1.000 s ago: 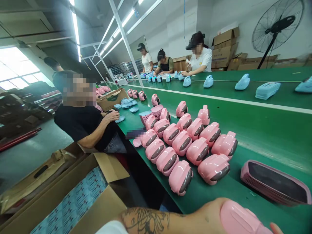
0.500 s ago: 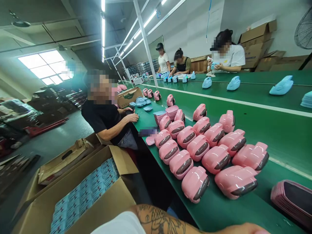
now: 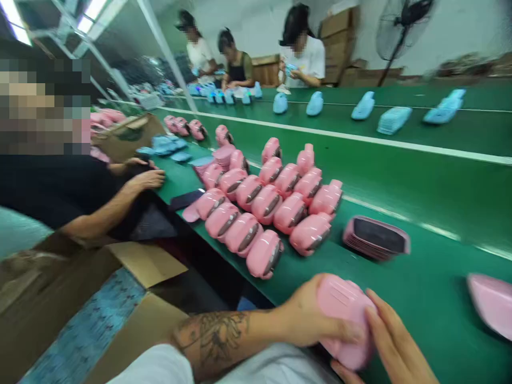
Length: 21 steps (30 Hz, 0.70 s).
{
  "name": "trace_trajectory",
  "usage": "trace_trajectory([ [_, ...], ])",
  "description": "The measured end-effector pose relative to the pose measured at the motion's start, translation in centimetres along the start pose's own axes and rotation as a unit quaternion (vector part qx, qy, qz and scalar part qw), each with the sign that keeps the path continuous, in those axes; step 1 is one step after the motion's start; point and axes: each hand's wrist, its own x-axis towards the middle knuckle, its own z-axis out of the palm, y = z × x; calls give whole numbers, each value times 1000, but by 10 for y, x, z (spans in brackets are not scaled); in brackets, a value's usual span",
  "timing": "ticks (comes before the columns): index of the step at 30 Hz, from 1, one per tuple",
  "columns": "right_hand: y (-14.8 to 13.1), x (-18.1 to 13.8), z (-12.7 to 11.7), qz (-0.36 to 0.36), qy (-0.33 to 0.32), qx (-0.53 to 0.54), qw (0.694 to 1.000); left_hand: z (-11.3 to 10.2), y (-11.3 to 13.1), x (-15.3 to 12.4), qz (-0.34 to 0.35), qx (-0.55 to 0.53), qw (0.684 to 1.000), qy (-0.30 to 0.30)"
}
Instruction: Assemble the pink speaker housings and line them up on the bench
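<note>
A pink plastic housing [image 3: 344, 301] with a few raised ridges is held low in front of me, over the near edge of the green table. My left hand [image 3: 304, 314] wraps round its left side, thumb across the front. From the right, my right hand [image 3: 390, 336] presses its fingers against the housing's other side. Beyond my hands sits a stack of pink covers with dark faces [image 3: 376, 237]. Rows of pink housings with dark windows [image 3: 266, 202] stand left of that stack. Another pink piece [image 3: 494, 301] lies at the right edge.
A co-worker [image 3: 60, 186] sits at my left beside the table. An open carton [image 3: 128, 320] with light-blue packs stands below. Blue housings [image 3: 363, 105] line the green conveyor's far side, where several people work. A dark phone-like slab [image 3: 186, 199] lies near the table edge.
My view has swung right and down. Both hands have come into clear view on a pink housing; before, only my left forearm and part of that hand showed.
</note>
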Motion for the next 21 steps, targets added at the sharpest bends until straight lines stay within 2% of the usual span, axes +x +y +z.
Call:
trace_trajectory([
  [2, -19, 15, -12, 18, -47, -21, 999, 1, 0, -2, -4, -30, 999, -10],
  [5, -34, 33, -19, 12, -60, -24, 998, -2, -1, -2, -9, -56, 998, -31],
  [13, -31, 34, -27, 0, -68, 4, 998, 0, 3, -3, -24, -11, 999, -35],
  [21, -32, 31, -31, 6, -68, -40, 997, 3, 10, 0, -6, 101, 995, 2],
])
